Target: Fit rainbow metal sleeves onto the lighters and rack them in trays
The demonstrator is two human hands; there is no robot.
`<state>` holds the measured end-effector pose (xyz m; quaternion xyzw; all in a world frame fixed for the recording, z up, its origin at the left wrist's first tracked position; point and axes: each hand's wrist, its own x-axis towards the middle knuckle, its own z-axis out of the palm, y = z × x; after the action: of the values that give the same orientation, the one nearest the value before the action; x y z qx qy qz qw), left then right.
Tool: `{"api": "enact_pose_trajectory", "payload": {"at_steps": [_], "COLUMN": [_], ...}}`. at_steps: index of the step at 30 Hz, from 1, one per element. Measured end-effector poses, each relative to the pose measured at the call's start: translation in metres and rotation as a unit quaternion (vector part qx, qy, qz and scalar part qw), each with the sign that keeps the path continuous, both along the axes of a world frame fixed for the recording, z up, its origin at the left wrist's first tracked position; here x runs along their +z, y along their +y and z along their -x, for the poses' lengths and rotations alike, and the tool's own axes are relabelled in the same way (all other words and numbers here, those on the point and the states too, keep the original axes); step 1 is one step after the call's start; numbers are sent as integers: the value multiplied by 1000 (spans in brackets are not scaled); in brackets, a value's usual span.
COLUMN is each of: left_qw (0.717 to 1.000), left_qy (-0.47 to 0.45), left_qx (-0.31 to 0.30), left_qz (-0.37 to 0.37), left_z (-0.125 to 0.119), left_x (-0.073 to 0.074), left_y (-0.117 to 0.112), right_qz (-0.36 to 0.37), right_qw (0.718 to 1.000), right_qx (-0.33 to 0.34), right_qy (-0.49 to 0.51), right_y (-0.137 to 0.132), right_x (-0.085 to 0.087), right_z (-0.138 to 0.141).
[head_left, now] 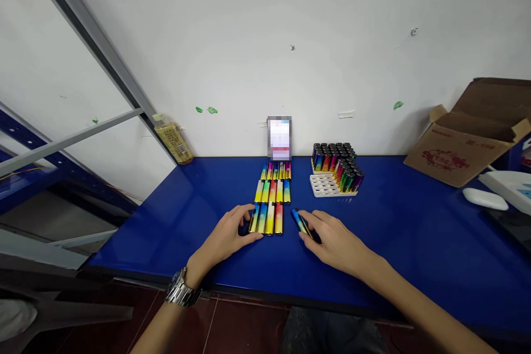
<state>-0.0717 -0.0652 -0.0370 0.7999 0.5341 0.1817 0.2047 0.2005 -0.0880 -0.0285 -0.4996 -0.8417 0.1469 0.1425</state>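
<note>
Three rows of lighters (272,190) lie on the blue table in shiny blue, yellow, red, green and white tints. At the left end of the nearest row, my left hand (230,232) has its thumb and forefinger apart, at the bottom and top of the end lighter (254,219). My right hand (327,235) pinches a blue-and-yellow lighter (302,222) between thumb and fingers, tilted, just right of that row. Part of this lighter is hidden by the fingers.
Shiny dark-topped pieces (334,156) stand upright, packed in a white tray (321,185) with bare holes at its front left. A phone (279,139) leans on the wall. A bottle (173,139) stands back left; an open carton (452,149) and white mouse (484,199) are right.
</note>
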Motion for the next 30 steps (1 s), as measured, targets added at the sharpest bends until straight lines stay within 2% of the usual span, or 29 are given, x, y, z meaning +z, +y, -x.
{"api": "enact_pose_trajectory", "payload": {"at_steps": [3, 6, 13, 22, 30], "left_qw": [1000, 1000, 1000, 1000, 1000], "left_qy": [-9, -17, -15, -8, -4], "left_qx": [-4, -6, -5, -1, 12], "left_qz": [-5, -8, -3, 9, 17], "left_z": [1, 1, 1, 0, -1], "left_x": [-2, -3, -2, -1, 0], "left_y": [0, 0, 1, 1, 1], "right_qz": [24, 23, -19, -91, -95], "right_qw": [996, 992, 990, 989, 989], "right_qx": [91, 127, 138, 113, 109], "right_qy": [3, -13, -13, -31, -42], "right_y": [0, 1, 12, 19, 19], "right_x": [2, 5, 5, -2, -1], "right_z": [-3, 1, 11, 16, 17]}}
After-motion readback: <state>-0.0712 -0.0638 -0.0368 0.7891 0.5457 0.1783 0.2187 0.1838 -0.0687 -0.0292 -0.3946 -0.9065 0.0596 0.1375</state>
